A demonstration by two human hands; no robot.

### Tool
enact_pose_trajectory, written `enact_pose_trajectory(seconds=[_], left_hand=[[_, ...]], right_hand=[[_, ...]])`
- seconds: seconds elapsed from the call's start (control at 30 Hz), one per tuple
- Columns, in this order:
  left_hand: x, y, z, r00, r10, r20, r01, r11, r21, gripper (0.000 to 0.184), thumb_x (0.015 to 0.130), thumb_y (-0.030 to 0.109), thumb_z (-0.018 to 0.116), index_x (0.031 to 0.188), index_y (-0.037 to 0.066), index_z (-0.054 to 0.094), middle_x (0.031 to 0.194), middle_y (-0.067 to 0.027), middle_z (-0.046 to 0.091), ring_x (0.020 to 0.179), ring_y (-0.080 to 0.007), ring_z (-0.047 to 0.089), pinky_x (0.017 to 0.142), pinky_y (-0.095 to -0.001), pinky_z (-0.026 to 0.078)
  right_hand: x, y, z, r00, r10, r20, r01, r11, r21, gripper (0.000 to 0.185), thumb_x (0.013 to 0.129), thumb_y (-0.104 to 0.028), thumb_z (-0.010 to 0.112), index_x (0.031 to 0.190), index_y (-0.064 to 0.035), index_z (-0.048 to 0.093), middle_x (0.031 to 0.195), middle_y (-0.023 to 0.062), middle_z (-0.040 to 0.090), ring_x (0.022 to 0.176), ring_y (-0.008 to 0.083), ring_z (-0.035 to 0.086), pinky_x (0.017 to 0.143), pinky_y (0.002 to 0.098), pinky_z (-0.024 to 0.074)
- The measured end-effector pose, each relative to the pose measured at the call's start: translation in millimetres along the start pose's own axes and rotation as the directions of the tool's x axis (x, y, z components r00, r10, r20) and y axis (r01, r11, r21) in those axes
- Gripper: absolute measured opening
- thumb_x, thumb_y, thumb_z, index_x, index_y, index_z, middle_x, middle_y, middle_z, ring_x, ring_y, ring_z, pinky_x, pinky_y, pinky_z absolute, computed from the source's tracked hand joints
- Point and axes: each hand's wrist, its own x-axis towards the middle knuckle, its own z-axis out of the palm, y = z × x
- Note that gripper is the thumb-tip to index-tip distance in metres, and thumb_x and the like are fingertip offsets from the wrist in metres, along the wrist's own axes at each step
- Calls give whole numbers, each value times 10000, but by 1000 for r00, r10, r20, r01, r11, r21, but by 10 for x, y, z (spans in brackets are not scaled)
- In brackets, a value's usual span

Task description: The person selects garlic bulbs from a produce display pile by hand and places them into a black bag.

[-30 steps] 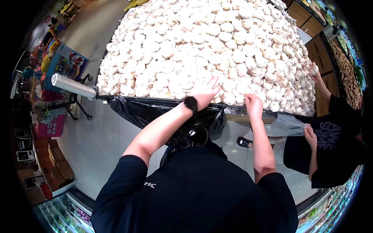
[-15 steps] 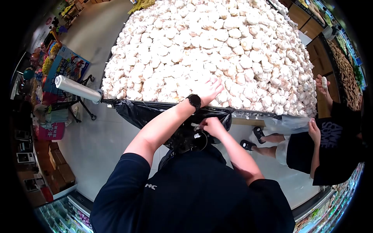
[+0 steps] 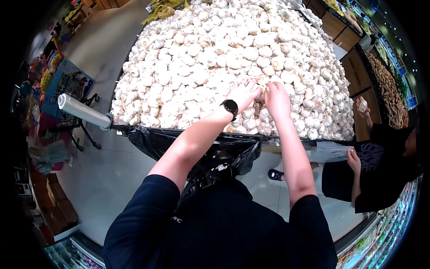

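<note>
A large heap of white garlic bulbs [image 3: 201, 62] fills the display stand. My left hand [image 3: 243, 93], with a black watch [image 3: 230, 107] at the wrist, rests over the near part of the heap, its fingertips near my right hand. My right hand [image 3: 276, 96] is just beside it, its fingers bent down toward the bulbs. A small pale yellowish bit [image 3: 262, 86] shows between the two hands; which hand grips it is unclear. Below them a black plastic bag [image 3: 210, 154] hangs from the stand's front edge, with white scraps [image 3: 221, 167] in it.
At the right another person [image 3: 376, 170] holds a garlic bulb [image 3: 363, 106] and a clear bag [image 3: 329, 152]. A roll of clear bags [image 3: 83, 110] juts from the stand's left corner. A shopping cart [image 3: 74, 127] stands at the left. Yellow netting [image 3: 162, 11] lies at the back left.
My right hand has moved from above the black bag up to the heap beside my left hand. The view has shifted slightly. The other person still has a bulb raised.
</note>
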Motion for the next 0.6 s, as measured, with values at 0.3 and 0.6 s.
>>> enact_pose_trajectory(seconds=[0.3, 0.6], left_hand=[[-239, -148, -3, 967, -60, -248, 2, 974, -226, 314, 799, 47, 610, 1105, 94, 555, 1260, -166, 511, 1075, -330, 590, 808, -424, 546], [-583, -1157, -475, 848, -343, -403, 392, 919, 41, 139, 800, 38, 589, 928, 52, 643, 1268, -183, 542, 1208, -349, 504, 996, -446, 435]], right_hand=[[471, 267, 635, 924, -26, 381, 198, 886, -419, 97, 785, -24, 610, 850, -15, 681, 914, 226, 644, 785, 341, 689, 709, 414, 576], [372, 403, 536, 997, -6, 79, 7, 1000, -5, 98, 758, -67, 716, 820, 7, 698, 847, 179, 679, 726, 324, 665, 675, 378, 535]])
